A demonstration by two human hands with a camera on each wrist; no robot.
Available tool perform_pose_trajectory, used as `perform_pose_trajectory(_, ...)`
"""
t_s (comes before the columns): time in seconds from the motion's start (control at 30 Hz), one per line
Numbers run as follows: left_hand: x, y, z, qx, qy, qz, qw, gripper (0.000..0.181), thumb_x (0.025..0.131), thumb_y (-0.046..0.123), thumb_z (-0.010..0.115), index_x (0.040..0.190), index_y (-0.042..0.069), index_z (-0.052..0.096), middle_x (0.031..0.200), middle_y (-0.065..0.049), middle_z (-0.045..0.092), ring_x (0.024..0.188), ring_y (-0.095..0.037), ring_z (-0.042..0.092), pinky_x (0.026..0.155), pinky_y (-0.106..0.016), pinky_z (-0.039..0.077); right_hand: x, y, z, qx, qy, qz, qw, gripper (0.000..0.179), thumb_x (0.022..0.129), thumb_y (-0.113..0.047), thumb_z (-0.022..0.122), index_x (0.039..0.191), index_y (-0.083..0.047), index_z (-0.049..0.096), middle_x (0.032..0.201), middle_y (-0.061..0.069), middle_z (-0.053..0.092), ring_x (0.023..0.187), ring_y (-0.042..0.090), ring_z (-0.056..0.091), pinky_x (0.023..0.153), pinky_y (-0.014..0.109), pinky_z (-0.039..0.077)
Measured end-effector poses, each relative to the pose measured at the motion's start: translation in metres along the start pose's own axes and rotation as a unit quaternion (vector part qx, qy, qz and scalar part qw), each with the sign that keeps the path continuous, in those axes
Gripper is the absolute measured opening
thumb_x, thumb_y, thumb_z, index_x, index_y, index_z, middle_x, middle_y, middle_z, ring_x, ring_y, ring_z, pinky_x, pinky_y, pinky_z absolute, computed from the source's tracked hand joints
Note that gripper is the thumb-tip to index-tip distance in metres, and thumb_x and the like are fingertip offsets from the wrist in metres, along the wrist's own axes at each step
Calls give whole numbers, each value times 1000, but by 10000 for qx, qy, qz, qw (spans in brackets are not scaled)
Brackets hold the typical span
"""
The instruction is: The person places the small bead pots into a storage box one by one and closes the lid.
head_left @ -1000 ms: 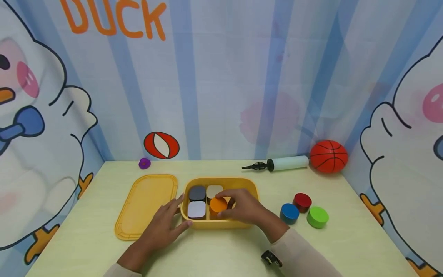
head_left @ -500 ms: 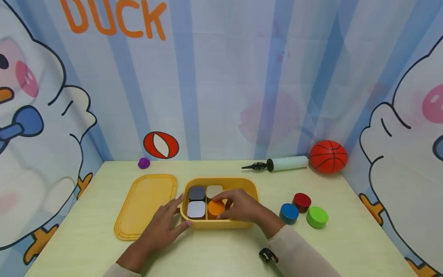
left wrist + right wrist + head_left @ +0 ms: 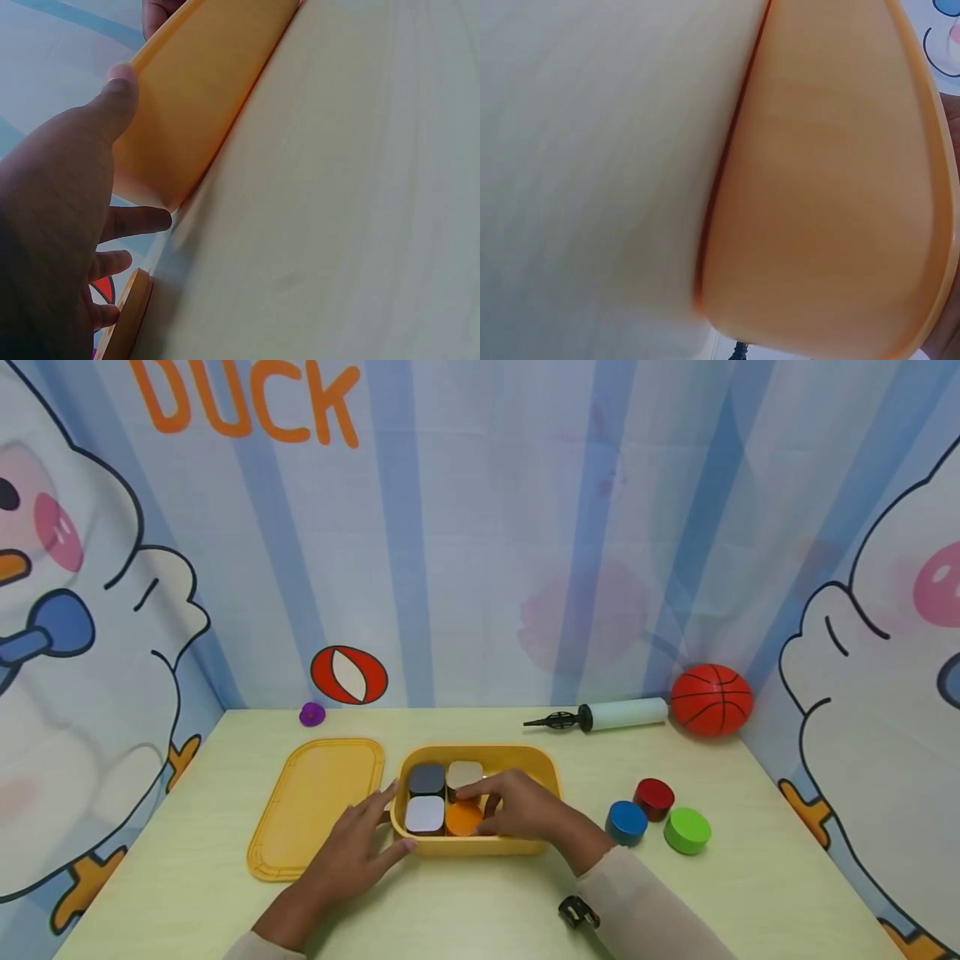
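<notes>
A yellow box [image 3: 480,846] with thin inner dividers stands on the table. My right hand [image 3: 521,810] reaches in over the front rim and pinches an orange round block [image 3: 464,818] between thumb and fingers. That block sits low in the front, right beside a white square block [image 3: 425,814]. Behind them are a dark grey square block [image 3: 427,778] and a cream square block [image 3: 465,773], the latter partly covered by my fingers. My left hand [image 3: 351,852] rests at the box's left end, fingers spread, thumb [image 3: 120,94] at the rim in the left wrist view.
A flat yellow lid [image 3: 318,802] lies left of the box. Blue [image 3: 627,822], red [image 3: 655,798] and green [image 3: 687,830] round blocks stand to the right. Along the back are a purple round piece [image 3: 312,714], a hand pump [image 3: 618,714] and a red ball [image 3: 712,700].
My right hand has shifted slightly left, and the orange block has moved left and down into the box, close against the white block's side. My left hand has stayed in place.
</notes>
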State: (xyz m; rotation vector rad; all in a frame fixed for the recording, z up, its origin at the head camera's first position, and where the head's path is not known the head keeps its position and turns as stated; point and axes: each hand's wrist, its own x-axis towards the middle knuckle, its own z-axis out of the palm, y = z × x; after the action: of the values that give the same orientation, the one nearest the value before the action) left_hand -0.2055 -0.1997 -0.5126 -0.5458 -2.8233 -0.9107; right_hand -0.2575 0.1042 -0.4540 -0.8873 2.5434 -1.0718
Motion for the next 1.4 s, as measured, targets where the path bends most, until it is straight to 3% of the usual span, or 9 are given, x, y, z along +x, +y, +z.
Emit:
perform_pose_trajectory(0.37, -1, 0, 0, 33, 44, 36, 10000, 92, 103, 56, 72, 174, 16, 30, 166, -12, 55, 132, -33, 70, 126, -75, 32, 0, -3, 0, -33, 77, 15, 10000, 40, 90, -1, 87, 128, -13, 83, 131, 7, 80, 87, 17, 72, 67, 26, 61)
perform_pose_trajectory(0.7, -1, 0, 0, 11, 57, 83, 9999, 92, 102, 55, 74, 174, 15, 30, 165, -9, 57, 131, -30, 71, 123, -68, 39, -5, -4, -2, 109, 227, 95, 9996, 42, 91, -5, 88, 132, -13, 81, 132, 6, 80, 87, 18, 72, 63, 28, 61)
perform_pose_trajectory(0.87, -1, -1, 0, 78, 170, 227, 9996, 91, 102, 51, 75, 172, 12, 32, 166, -10, 55, 127, -28, 74, 116, -62, 46, -15, 1, -9, 85, 587, 52, 9982, 38, 98, -10, 82, 135, -12, 79, 129, 13, 79, 94, 23, 71, 65, 30, 58)
perform_pose_trajectory(1.03, 0, 1, 1, -27, 81, 192, 9998, 92, 102, 52, 74, 173, 13, 32, 167, -10, 54, 129, -28, 73, 121, -65, 42, -30, 6, -21, 19, 1216, 142, 9925, 36, 98, -14, 82, 134, -8, 78, 129, 17, 78, 105, 32, 71, 77, 31, 56)
perform_pose_trajectory(1.2, 0, 1, 0, 8, 83, 173, 9998, 92, 102, 53, 75, 172, 13, 33, 166, -11, 55, 128, -30, 73, 123, -68, 39, -43, 14, -32, -5, 1701, 221, 9852, 33, 97, -16, 84, 129, -8, 80, 125, 15, 80, 110, 38, 70, 81, 30, 52)
perform_pose_trajectory(1.4, 0, -1, -1, -11, 116, 189, 9998, 91, 102, 51, 75, 173, 13, 32, 166, -11, 55, 127, -29, 74, 123, -70, 38, -54, 26, -44, 128, 1900, 293, 9813, 33, 97, -15, 84, 128, -5, 79, 130, 17, 78, 116, 39, 67, 92, 45, 55)
